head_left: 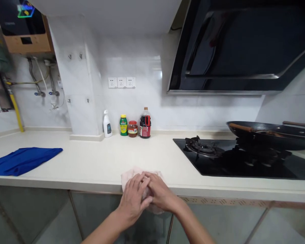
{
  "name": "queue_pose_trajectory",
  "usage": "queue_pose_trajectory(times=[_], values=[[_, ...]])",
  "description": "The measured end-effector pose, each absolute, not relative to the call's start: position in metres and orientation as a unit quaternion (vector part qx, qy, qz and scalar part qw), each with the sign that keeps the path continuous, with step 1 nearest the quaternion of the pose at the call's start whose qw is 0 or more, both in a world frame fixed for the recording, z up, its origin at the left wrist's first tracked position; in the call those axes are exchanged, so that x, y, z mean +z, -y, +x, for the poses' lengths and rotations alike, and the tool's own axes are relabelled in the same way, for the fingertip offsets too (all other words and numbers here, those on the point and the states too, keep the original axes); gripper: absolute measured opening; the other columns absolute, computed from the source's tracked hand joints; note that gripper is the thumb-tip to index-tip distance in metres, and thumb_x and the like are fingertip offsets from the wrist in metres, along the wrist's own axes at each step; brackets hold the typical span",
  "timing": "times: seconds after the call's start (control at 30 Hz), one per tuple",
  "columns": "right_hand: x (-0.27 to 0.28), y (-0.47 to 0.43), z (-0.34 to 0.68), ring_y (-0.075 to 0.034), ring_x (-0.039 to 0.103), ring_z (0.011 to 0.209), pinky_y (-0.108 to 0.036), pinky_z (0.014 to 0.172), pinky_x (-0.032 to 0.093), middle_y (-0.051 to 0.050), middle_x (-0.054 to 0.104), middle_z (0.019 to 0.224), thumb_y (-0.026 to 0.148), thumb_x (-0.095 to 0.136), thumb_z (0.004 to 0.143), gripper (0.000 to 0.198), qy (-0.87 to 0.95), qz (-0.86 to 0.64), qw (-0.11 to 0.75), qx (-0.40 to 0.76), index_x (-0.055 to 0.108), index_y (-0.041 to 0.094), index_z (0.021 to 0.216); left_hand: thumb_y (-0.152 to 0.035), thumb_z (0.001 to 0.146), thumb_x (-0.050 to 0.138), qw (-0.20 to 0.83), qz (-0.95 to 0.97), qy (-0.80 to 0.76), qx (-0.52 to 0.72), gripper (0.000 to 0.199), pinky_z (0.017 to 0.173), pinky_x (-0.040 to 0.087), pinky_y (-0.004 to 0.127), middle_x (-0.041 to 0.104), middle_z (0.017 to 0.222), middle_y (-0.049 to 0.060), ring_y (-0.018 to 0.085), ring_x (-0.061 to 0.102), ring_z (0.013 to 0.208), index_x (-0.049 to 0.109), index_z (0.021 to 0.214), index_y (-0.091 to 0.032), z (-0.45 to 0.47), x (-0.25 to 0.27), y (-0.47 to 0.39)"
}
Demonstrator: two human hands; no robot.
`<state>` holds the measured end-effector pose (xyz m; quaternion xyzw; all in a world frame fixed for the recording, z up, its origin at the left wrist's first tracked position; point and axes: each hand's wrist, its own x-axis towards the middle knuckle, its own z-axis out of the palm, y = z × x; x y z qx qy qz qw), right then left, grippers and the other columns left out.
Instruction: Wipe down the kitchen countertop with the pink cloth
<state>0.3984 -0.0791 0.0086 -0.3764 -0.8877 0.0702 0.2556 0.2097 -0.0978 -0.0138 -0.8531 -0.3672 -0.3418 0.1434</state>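
Observation:
A pale pink cloth lies bunched at the counter's front edge, part of it hanging below the edge. My left hand presses on it, fingers together and thumb bent inward. From the other side my right hand closes over the same cloth, its fingertips meeting those of the left. Between the two thumbs a crumpled bit of cloth shows; the rest under the palms is hidden.
A blue cloth lies on the white countertop at left. Along the wall stand a white spray bottle, a green bottle, a red-lidded jar and a dark sauce bottle. A wok sits on the black gas stove.

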Motion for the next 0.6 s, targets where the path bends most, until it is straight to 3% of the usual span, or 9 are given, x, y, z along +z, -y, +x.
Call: queue_pose_trajectory(times=[0.1, 0.2, 0.3, 0.43, 0.6], values=[[0.009, 0.072, 0.446, -0.023, 0.035, 0.142, -0.043, 0.115, 0.033, -0.009, 0.036, 0.156, 0.021, 0.049, 0.087, 0.056, 0.869, -0.372, 0.314, 0.092, 0.05, 0.026, 0.143, -0.05, 0.081, 0.073, 0.164, -0.841, 0.428, -0.288, 0.082, 0.108, 0.038, 0.058, 0.043, 0.154, 0.017, 0.038, 0.04, 0.14, 0.037, 0.151, -0.028, 0.221, -0.021, 0.094], [0.006, 0.056, 0.496, -0.025, 0.045, 0.135, -0.049, 0.114, 0.034, -0.009, 0.05, 0.145, 0.035, 0.038, 0.098, 0.04, 0.806, -0.479, 0.348, 0.015, 0.063, 0.026, 0.128, -0.048, 0.07, 0.083, 0.159, -0.829, 0.474, -0.252, 0.082, 0.108, 0.034, 0.061, 0.045, 0.153, 0.013, 0.04, 0.04, 0.139, 0.048, 0.143, -0.035, 0.229, -0.017, 0.088], [-0.003, 0.035, 0.534, -0.028, 0.045, 0.135, -0.057, 0.112, 0.033, -0.01, 0.056, 0.14, 0.042, 0.029, 0.1, 0.046, 0.75, -0.594, 0.285, -0.061, 0.066, 0.024, 0.122, -0.052, 0.065, 0.085, 0.152, -0.828, 0.494, -0.217, 0.081, 0.108, 0.029, 0.066, 0.05, 0.149, 0.014, 0.042, 0.041, 0.136, 0.054, 0.138, -0.034, 0.244, -0.008, 0.087], [-0.02, 0.017, 0.547, -0.027, 0.039, 0.14, -0.056, 0.11, 0.035, -0.009, 0.05, 0.147, 0.044, 0.023, 0.101, 0.053, 0.748, -0.64, 0.156, -0.081, 0.058, 0.025, 0.136, -0.066, 0.059, 0.082, 0.148, -0.842, 0.483, -0.19, 0.091, 0.101, 0.031, 0.07, 0.051, 0.145, 0.021, 0.048, 0.043, 0.13, 0.053, 0.137, -0.028, 0.283, -0.008, 0.085], [-0.042, 0.008, 0.559, -0.028, 0.034, 0.144, -0.059, 0.108, 0.036, -0.002, 0.045, 0.153, 0.036, 0.027, 0.09, 0.057, 0.767, -0.624, 0.115, -0.095, 0.059, 0.033, 0.137, -0.057, 0.072, 0.076, 0.217, -0.841, 0.444, -0.219, 0.066, 0.094, 0.038, 0.059, 0.054, 0.137, 0.018, 0.041, 0.05, 0.119, 0.059, 0.125, -0.023, 0.321, -0.02, 0.081]])
